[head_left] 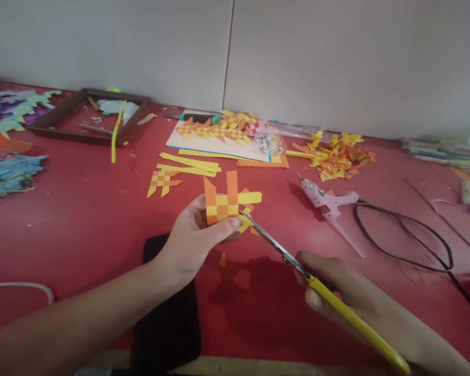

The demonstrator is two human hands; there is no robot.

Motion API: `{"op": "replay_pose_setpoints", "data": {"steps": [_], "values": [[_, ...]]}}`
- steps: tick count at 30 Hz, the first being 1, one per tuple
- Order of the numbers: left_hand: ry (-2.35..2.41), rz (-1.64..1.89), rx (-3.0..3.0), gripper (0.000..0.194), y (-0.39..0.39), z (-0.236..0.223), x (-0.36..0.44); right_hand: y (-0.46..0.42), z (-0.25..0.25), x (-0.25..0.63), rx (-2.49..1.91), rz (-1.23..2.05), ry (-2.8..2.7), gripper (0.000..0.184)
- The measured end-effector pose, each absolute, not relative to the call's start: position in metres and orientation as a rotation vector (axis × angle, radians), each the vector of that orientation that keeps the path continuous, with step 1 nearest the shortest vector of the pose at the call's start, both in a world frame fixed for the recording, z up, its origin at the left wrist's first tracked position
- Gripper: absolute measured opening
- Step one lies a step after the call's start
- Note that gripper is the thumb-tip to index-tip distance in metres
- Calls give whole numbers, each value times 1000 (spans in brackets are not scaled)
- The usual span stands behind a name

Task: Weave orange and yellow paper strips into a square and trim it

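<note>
My left hand pinches a woven paper piece in an orange and yellow checker pattern, with loose strips sticking up and to the right. In my right hand is a pair of scissors with yellow handles. Their blade tips touch or lie close beside a yellow strip at the piece's lower right corner. Below and behind the piece are small orange and yellow scraps. A finished-looking woven paper fish lies on the red table, just beyond my left hand.
Yellow paper strips lie behind the fish. Woven pieces rest on a white sheet. A pink glue gun with a black cable is at the right. A dark phone lies beneath my left forearm. A brown frame stands back left.
</note>
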State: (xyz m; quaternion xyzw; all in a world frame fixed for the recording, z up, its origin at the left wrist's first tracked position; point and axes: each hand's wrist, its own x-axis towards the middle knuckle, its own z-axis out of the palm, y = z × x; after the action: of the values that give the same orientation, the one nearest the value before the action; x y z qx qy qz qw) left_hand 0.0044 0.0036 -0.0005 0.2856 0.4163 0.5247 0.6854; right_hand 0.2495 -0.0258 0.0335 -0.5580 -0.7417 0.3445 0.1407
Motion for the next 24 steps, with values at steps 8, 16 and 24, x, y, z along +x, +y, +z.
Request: {"op": "replay_pose_setpoints", "data": {"steps": [8, 16, 24], "values": [[939, 1174, 628, 29, 4, -1, 5, -23, 24, 256, -1558, 1191, -2220, 44], [928, 1165, 621, 27, 3, 0, 3, -26, 24, 254, -1540, 1188, -2176, 48], [945, 1161, 622, 27, 4, 2, 5, -24, 22, 256, -1510, 1232, -2186, 47]]}}
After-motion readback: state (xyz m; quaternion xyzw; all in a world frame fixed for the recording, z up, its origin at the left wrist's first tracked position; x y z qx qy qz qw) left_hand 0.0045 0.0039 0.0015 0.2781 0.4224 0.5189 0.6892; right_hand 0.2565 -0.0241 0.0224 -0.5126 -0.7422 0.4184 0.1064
